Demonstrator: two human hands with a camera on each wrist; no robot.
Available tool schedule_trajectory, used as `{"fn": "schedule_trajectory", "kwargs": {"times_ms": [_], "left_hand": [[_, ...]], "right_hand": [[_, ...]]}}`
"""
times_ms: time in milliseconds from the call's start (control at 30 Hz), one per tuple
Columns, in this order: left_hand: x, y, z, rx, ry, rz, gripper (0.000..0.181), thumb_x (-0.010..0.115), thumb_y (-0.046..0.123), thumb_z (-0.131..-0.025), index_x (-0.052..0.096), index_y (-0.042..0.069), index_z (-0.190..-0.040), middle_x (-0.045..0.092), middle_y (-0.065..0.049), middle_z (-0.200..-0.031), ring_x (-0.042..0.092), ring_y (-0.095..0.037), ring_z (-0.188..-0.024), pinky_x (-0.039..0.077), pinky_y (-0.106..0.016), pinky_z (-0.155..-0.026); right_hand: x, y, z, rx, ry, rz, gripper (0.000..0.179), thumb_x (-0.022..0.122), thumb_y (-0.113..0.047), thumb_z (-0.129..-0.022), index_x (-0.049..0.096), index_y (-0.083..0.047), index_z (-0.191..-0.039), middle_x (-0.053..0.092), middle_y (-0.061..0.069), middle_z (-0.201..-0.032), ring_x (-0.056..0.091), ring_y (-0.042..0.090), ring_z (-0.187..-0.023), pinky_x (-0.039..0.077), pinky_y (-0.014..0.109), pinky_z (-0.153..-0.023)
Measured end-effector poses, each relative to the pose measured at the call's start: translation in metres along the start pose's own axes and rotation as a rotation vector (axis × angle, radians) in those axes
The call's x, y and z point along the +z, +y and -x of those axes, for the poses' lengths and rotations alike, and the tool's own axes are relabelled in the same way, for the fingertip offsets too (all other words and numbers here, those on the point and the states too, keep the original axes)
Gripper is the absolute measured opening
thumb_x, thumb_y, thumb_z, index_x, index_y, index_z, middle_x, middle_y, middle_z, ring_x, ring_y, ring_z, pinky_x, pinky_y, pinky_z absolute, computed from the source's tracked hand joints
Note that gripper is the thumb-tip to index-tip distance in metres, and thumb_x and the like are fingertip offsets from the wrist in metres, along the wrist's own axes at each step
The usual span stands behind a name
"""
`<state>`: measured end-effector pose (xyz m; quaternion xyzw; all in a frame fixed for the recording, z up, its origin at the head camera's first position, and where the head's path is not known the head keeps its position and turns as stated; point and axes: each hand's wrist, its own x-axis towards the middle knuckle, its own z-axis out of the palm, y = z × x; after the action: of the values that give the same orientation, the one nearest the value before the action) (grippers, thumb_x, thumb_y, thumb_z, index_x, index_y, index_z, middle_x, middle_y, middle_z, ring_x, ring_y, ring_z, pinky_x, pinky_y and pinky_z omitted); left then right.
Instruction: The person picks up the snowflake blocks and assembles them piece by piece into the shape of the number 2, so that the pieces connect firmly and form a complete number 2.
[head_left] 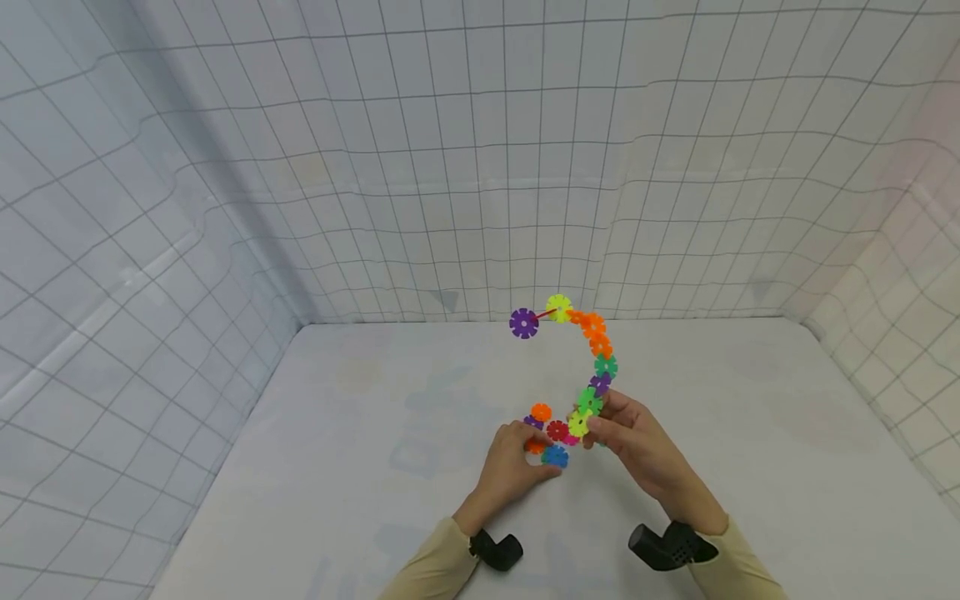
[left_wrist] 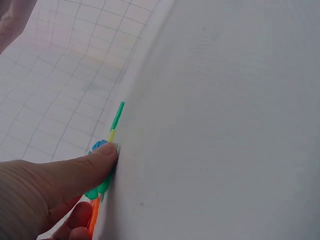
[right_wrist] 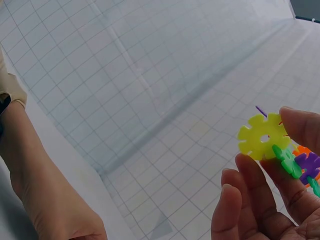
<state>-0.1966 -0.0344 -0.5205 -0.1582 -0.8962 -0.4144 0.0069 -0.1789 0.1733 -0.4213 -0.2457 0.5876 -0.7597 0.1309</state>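
A curved chain of notched plastic discs rises from my right hand [head_left: 637, 442]. Between thumb and fingers that hand pinches the yellow disc [right_wrist: 261, 137] at the chain's lower end. Green, purple and orange discs follow, then a yellow one [head_left: 558, 308] and a purple disc [head_left: 524, 323] at the far tip. My left hand [head_left: 513, 462] is low at a small group of loose discs on the table. Its thumb and fingers grip a blue disc [head_left: 556, 456]; in the left wrist view, the thumb partly covers blue and green discs. Nearby are a red disc [head_left: 557, 430] and an orange disc [head_left: 542, 412].
The white table [head_left: 337, 483] extends around both hands. White walls with a dark grid [head_left: 450, 167] enclose it at the back and sides. Each wrist wears a black camera, such as the right wrist camera [head_left: 667, 546].
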Motion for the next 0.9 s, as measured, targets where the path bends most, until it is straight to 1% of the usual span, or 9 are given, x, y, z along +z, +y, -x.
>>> {"fn": "schedule_trajectory", "kwargs": {"times_ms": [200,500,633,733,900], "left_hand": [[-0.002,-0.003,-0.002,0.0,-0.002,0.047,0.03,0.083,0.032,-0.073,0.069,0.015,-0.093,0.055,0.007,-0.089,0.045,-0.013,-0.084,0.041,-0.026,-0.071],[-0.004,-0.006,-0.005,0.009,-0.018,0.059,0.028,0.082,0.031,-0.074,0.068,0.014,-0.091,0.056,0.008,-0.084,0.045,-0.011,-0.078,0.041,-0.024,-0.068],[-0.008,-0.006,-0.006,-0.022,-0.014,0.084,0.026,0.082,0.029,-0.075,0.067,0.013,-0.089,0.058,0.007,-0.079,0.047,-0.01,-0.072,0.042,-0.024,-0.063],[-0.011,-0.008,-0.007,-0.051,-0.01,0.099,0.024,0.081,0.028,-0.076,0.067,0.013,-0.087,0.059,0.009,-0.075,0.049,-0.009,-0.067,0.043,-0.023,-0.06],[-0.016,-0.013,-0.008,-0.028,0.006,0.119,0.019,0.079,0.025,-0.078,0.066,0.012,-0.083,0.062,0.009,-0.073,0.053,-0.007,-0.064,0.046,-0.023,-0.059]], "right_hand": [[0.001,-0.001,0.0,-0.005,0.008,0.015,0.016,0.048,-0.004,-0.097,0.058,-0.008,-0.11,0.065,0.001,-0.095,0.058,0.017,-0.082,0.047,0.031,-0.08],[0.001,-0.001,0.0,0.009,0.027,0.028,0.015,0.049,-0.005,-0.097,0.057,-0.007,-0.11,0.064,0.002,-0.094,0.057,0.02,-0.082,0.047,0.031,-0.079],[0.001,-0.001,0.0,0.009,0.032,0.037,0.015,0.05,-0.005,-0.097,0.057,-0.007,-0.11,0.064,0.001,-0.094,0.057,0.019,-0.081,0.047,0.031,-0.079],[0.002,0.0,0.0,0.007,0.032,0.034,0.015,0.05,-0.005,-0.097,0.057,-0.007,-0.11,0.064,0.001,-0.094,0.057,0.017,-0.08,0.047,0.031,-0.078],[0.002,0.0,0.0,0.014,0.042,0.027,0.015,0.05,-0.005,-0.097,0.057,-0.006,-0.11,0.064,0.002,-0.094,0.057,0.016,-0.08,0.048,0.03,-0.077]]}}
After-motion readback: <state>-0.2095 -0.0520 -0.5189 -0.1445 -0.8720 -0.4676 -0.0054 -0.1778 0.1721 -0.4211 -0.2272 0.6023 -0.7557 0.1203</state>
